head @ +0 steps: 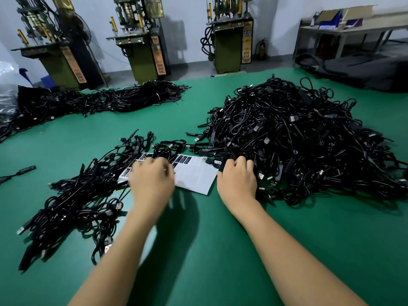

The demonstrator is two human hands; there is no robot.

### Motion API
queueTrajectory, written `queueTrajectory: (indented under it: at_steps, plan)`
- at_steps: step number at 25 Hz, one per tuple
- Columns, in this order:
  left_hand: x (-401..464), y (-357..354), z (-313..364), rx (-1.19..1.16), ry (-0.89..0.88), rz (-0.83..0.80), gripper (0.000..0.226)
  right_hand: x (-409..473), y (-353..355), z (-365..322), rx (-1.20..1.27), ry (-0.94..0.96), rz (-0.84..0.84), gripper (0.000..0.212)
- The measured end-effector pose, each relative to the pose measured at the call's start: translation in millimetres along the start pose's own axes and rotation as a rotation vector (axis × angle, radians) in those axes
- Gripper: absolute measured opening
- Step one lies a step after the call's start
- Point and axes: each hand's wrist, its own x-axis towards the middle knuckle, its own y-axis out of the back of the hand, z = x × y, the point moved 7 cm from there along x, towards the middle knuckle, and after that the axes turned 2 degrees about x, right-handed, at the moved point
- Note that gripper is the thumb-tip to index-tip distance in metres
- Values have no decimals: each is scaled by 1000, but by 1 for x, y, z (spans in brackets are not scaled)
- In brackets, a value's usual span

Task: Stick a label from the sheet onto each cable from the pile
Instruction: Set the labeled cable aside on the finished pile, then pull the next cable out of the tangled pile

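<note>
Right hand (237, 178) curled on pile (298, 138) edge

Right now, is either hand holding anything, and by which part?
Right hand curls over cables at the big pile's near edge; its grip is hidden. Left hand, blurred over the label sheet: cannot tell.

Bright, even overhead light. Soft dark shadows fall under both arms onto the green bench (198, 250). The left hand (152, 180) is motion-blurred; the right hand (237, 180) is sharp. Wide-angle bending tilts the far machines (141, 38) at the edges.
</note>
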Motion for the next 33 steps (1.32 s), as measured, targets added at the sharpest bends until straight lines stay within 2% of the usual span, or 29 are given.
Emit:
queueTrajectory:
  at_steps: [3,5,7,10,12,14,16,17,19,21,23,25,27,29,33]
  plan:
    - [-30,-23,48,-338,-144,-13,17,0,-2,-3,-19,39,-17,22]
    - [-38,-33,49,-489,-144,-48,15,-3,5,-8,0,67,6,19]
    - [-34,-42,34,-773,20,-129,11,-9,24,-18,59,135,167,15]
    - [-31,-61,29,-1378,392,-445,34,-29,52,-39,235,370,547,7]
    - [-31,-65,31,-1557,517,-659,50,-46,55,-60,313,588,603,8]
    - [-33,-64,31,-1654,556,-828,60,-62,49,-82,367,792,496,16]
    - [-33,-61,31,-1688,519,-926,63,-71,39,-95,357,898,342,18]
    - [-31,-61,30,-1715,521,-922,56,-71,36,-97,353,909,289,18]
    - [-29,-62,28,-1749,546,-859,39,-67,35,-96,385,915,211,25]
    - [-22,-61,25,-1721,497,-736,26,-62,36,-92,457,916,156,33]
    - [-20,-60,22,-1651,415,-627,22,-48,37,-77,584,752,144,39]
    - [-22,-63,25,-1533,363,-633,25,-31,33,-53,729,472,176,36]
    - [-25,-66,30,-1419,319,-686,22,-20,25,-37,824,308,152,32]
    - [-26,-69,33,-1343,293,-733,21,-15,17,-35,795,294,99,35]
    - [-27,-66,36,-1229,247,-788,25,-11,-5,-35,435,273,-44,34]
